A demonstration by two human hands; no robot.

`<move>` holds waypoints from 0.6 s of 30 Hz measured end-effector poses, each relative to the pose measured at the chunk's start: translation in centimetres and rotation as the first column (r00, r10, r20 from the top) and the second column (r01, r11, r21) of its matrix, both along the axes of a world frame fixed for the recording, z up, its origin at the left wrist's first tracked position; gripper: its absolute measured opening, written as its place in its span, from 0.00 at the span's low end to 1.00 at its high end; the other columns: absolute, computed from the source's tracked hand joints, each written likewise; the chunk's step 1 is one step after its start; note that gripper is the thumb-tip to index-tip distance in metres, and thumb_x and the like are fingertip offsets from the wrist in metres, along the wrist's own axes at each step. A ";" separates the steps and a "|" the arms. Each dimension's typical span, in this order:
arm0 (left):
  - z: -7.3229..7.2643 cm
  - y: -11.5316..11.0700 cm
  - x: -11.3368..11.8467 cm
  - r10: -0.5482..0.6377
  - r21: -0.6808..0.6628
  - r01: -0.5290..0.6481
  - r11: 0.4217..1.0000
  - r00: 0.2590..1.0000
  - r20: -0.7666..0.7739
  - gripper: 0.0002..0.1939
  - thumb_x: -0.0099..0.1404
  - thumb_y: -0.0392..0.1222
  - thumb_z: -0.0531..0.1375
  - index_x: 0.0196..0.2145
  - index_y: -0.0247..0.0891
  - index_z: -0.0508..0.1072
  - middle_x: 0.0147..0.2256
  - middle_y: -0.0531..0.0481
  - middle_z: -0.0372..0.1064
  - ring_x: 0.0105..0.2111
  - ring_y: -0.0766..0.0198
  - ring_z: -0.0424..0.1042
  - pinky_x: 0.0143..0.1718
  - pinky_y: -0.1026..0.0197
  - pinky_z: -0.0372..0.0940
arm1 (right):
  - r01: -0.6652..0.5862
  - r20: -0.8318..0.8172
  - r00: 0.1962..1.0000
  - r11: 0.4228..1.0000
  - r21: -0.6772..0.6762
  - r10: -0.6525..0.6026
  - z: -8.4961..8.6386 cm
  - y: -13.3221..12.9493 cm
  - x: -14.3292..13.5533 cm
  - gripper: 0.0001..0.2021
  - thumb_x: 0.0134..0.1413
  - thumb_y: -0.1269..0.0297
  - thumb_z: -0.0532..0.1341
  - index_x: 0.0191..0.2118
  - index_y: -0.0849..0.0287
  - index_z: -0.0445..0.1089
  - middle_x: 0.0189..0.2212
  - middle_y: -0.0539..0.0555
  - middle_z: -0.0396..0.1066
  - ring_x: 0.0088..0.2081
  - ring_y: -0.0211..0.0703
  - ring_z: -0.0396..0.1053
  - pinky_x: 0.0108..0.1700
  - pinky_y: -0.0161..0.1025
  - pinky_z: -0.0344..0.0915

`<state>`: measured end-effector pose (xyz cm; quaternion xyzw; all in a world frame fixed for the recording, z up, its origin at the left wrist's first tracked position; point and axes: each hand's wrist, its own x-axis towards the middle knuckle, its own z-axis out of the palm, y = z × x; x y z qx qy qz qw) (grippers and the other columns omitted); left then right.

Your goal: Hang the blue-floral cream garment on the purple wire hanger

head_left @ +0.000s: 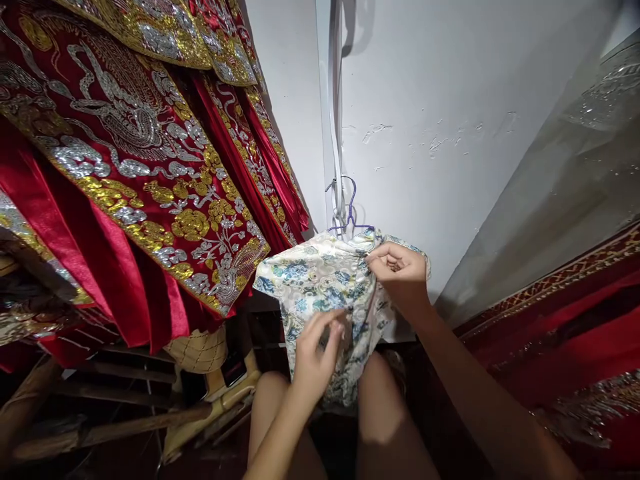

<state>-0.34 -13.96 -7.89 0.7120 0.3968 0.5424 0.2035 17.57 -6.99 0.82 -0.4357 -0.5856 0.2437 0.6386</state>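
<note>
Just beyond your left hand (313, 355) and right hand (406, 272) hangs a floral shirt (310, 280), upright, its long axis running from above the right hand to below the left. Up and left of the right hand, a purple hanger (351, 219) carries it. Your right hand is nearer the collar (364, 239), thumb and fingertips seemingly pinched on cloth; your left curls before the lower front, too blurred to tell whether it grips.
</note>
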 end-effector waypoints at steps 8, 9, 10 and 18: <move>10.1 5.6 2.9 0.028 0.161 -0.008 0.987 0.991 -0.127 0.11 0.73 0.36 0.55 0.46 0.38 0.77 0.39 0.48 0.76 0.40 0.62 0.74 0.43 0.61 0.65 | -0.201 -0.302 0.940 0.973 -0.116 0.158 -0.3 -1.3 -0.9 0.04 0.48 0.68 0.60 0.24 0.59 0.70 0.15 0.43 0.54 0.19 0.32 0.49 0.22 0.34 0.46; 10.2 5.6 3.1 0.037 0.176 -0.010 0.984 0.988 -0.150 0.10 0.73 0.35 0.55 0.43 0.38 0.77 0.37 0.49 0.76 0.38 0.62 0.73 0.41 0.61 0.65 | -0.167 -0.300 0.946 0.979 -0.118 0.125 -0.6 -1.4 -1.1 0.05 0.48 0.67 0.60 0.24 0.58 0.69 0.15 0.43 0.54 0.19 0.32 0.49 0.22 0.34 0.46; 10.1 5.7 3.3 0.050 0.196 -0.017 0.980 0.985 -0.162 0.10 0.73 0.35 0.55 0.41 0.37 0.77 0.36 0.49 0.75 0.37 0.63 0.73 0.41 0.62 0.64 | -0.138 -0.295 0.951 0.983 -0.121 0.097 -0.9 -1.3 -1.4 0.05 0.48 0.66 0.61 0.24 0.58 0.68 0.15 0.43 0.54 0.19 0.32 0.49 0.22 0.34 0.46; 10.3 7.1 -0.4 0.258 0.279 -0.307 0.910 0.945 0.200 0.08 0.72 0.40 0.58 0.39 0.36 0.77 0.36 0.50 0.75 0.36 0.64 0.73 0.41 0.61 0.65 | -0.087 -0.207 0.977 0.974 -0.208 0.043 -5.9 0.2 -2.2 0.11 0.48 0.62 0.61 0.21 0.54 0.59 0.16 0.43 0.51 0.20 0.35 0.47 0.24 0.37 0.45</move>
